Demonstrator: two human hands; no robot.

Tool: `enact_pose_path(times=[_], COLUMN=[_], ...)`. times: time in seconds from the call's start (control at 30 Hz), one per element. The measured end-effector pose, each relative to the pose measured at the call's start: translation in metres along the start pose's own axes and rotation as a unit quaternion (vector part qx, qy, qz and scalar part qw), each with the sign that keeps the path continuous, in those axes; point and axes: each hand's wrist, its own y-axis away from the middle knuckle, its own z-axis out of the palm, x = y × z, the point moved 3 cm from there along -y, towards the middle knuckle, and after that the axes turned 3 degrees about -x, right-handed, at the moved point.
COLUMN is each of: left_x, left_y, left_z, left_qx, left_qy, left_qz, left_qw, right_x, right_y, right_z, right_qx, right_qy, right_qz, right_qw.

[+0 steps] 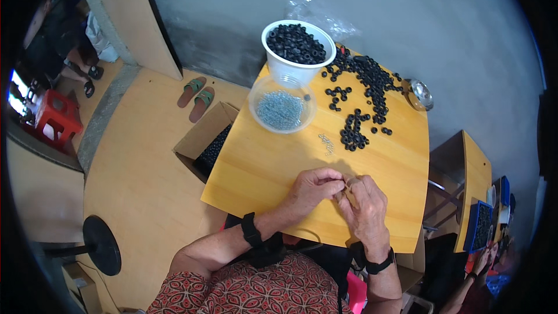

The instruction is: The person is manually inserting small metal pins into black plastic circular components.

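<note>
Over the near part of the yellow wooden table (pixel 256 180), my left hand (pixel 314 191) and my right hand (pixel 366 204) meet fingertip to fingertip. Both are closed in a pinch around something too small to make out. Just beyond them lies a little scatter of small silvery metal pieces (pixel 326 145). A clear round tub (pixel 254 110) holds many more such pieces (pixel 280 110). Several loose black ring-shaped parts (pixel 353 131) lie past my right hand, with a larger spread of black parts (pixel 378 78) farther back.
A white bucket (pixel 288 71) full of black parts stands at the table's far left. A shiny metal bowl (pixel 419 94) sits at the right edge, and a plastic bag (pixel 325 17) behind. An open carton (pixel 195 134) and sandals (pixel 201 104) are on the floor. Another person's hands (pixel 485 256) work at right.
</note>
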Motion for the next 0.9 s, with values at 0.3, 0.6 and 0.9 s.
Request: enact_pose_path(times=[0.3, 0.6, 0.9], left_x=[-0.002, 0.005, 0.015], left_y=[0.004, 0.0, 0.0], left_z=[0.004, 0.007, 0.012], left_qx=[0.044, 0.039, 0.021], left_qy=[0.037, -0.008, -0.016], left_qz=[-0.024, -0.048, -0.024], left_qw=[0.998, 0.998, 0.999], right_x=[0.008, 0.014, 0.018], right_y=[-0.007, -0.01, -0.01], right_z=[-0.009, -0.012, -0.015], right_qx=[-0.024, -0.017, 0.004], right_qy=[0.033, 0.084, 0.075], right_qz=[-0.069, -0.108, -0.11], right_qw=[0.997, 0.991, 0.991])
